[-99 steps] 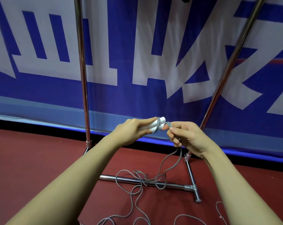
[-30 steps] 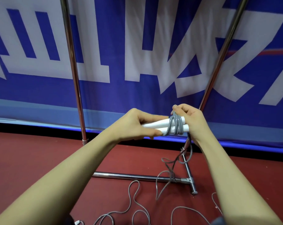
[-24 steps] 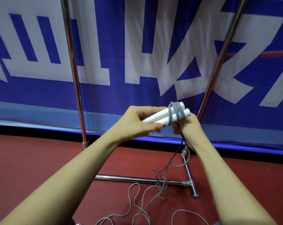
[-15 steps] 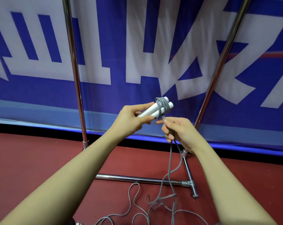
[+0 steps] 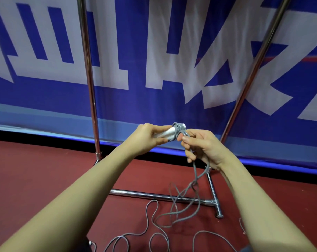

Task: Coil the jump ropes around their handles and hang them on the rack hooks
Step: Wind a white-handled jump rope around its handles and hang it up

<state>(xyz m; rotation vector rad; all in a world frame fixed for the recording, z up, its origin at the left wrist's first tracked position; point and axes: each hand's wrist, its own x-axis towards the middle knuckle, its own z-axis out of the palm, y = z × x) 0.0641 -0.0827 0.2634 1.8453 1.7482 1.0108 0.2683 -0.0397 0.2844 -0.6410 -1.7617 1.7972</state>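
Jump rope being wound onto its paired handles, in front of the rack.

The white handles (image 5: 166,132) are gripped by the curled left hand (image 5: 147,138), just right of the rack's left upright (image 5: 89,84); a few turns of grey rope (image 5: 194,182) are seen at their tip. The rope is pinched in the right hand (image 5: 202,147), its slack trailing to the floor before the rack. The cord is judged light, limp and tangle-prone, best taken close to the wraps under tension.
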